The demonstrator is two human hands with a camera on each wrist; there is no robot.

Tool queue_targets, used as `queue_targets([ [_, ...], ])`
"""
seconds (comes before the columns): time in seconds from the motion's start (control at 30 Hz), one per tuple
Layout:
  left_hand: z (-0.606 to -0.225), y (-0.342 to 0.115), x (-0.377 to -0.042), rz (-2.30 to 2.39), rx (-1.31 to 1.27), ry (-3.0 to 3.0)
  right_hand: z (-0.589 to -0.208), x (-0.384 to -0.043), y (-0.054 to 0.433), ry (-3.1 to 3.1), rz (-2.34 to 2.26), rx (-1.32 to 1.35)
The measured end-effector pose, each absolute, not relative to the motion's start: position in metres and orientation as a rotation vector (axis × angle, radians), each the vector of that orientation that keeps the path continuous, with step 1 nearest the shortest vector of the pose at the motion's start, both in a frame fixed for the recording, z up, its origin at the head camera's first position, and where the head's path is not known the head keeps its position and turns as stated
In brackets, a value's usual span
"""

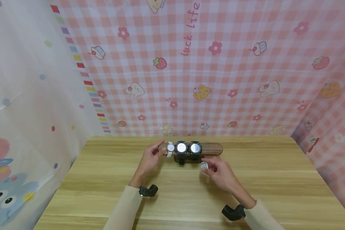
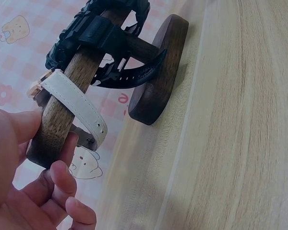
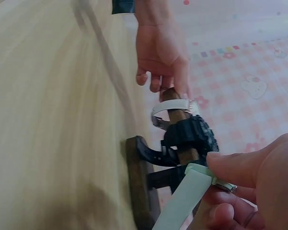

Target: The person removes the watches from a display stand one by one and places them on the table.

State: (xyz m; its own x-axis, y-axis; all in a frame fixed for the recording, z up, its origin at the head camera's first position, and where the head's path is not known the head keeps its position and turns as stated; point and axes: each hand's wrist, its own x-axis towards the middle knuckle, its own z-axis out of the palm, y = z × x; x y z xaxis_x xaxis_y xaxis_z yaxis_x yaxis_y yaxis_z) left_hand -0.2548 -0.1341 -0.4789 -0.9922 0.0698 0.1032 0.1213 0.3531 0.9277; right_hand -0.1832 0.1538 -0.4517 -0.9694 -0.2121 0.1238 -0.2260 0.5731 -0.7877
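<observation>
A dark wooden watch stand [image 1: 214, 149] stands on the table, its bar on a post over a rounded base [image 2: 156, 96]. My left hand [image 1: 150, 158] grips the bar's left end between thumb and fingers. Right beside that hand, a white-strapped watch [image 1: 170, 147] hangs round the bar. Two black chunky watches [image 1: 181, 147] sit side by side on the bar, their straps hanging below. My right hand [image 1: 220, 172] pinches a watch with a pale green case and white strap [image 3: 186, 199] by its case, just in front of the bar's right half. In the right wrist view, its strap hangs down loose.
The wood-grain table [image 1: 261, 188] reaches back to a pink checked cloth [image 1: 172, 76]. A white printed cloth [image 1: 31, 86] hangs at the left. Black wrist cameras [image 1: 233, 213] are strapped to both wrists. The bar's right end carries no watch.
</observation>
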Motion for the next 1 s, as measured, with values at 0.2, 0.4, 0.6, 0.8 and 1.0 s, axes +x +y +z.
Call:
queue_targets([
  [0.2, -0.48, -0.134, -0.254, -1.769, -0.17, -2.551, -0.462, -0.181, 0.151, -2.809, 1.398, 0.383],
  [0.4, -0.48, -0.134, -0.255, -1.781, -0.168, -2.537, -0.472, -0.18, 0.147, -2.82, 1.357, 0.403],
  [0.6, -0.479, -0.133, -0.255, -1.763, -0.187, -2.533, -0.477, -0.178, 0.146, -2.829, 1.307, 0.429],
  [0.8, -0.474, -0.132, -0.252, -1.767, -0.188, -2.54, -0.477, -0.177, 0.146, -2.841, 1.278, 0.454],
  [1.0, -0.48, -0.134, -0.255, -1.772, -0.178, -2.545, -0.482, -0.176, 0.141, -2.838, 1.246, 0.491],
])
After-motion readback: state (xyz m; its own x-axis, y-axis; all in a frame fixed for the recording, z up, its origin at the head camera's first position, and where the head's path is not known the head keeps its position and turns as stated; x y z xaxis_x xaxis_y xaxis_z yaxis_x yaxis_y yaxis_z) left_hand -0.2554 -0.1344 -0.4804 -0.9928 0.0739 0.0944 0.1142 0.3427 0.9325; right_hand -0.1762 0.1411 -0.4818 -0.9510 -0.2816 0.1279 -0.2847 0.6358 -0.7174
